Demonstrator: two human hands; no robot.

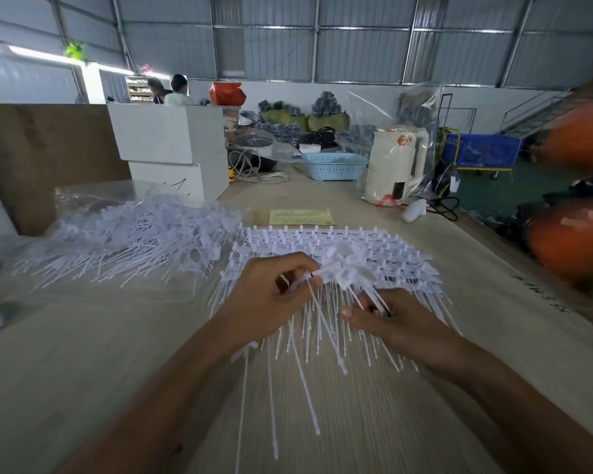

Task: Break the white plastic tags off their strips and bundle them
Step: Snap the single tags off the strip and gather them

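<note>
Both forearms are reaching over the bench (83,371). Left hand (271,295) is pinching a bunch of white tags (339,268), heads fanning right, tails trailing toward the camera. Right hand (397,319) is gripping tails below, above the strips (374,248) lying flat.

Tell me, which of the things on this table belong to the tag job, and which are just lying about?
Part of the job:
- left hand and right hand, both pinching white plastic tags
- flat white strips of unbroken tags
- loose heap of white tags

Just lying about:
- blue plastic basket
- cream electric kettle
- stacked white boxes
- yellow paper slip
</note>
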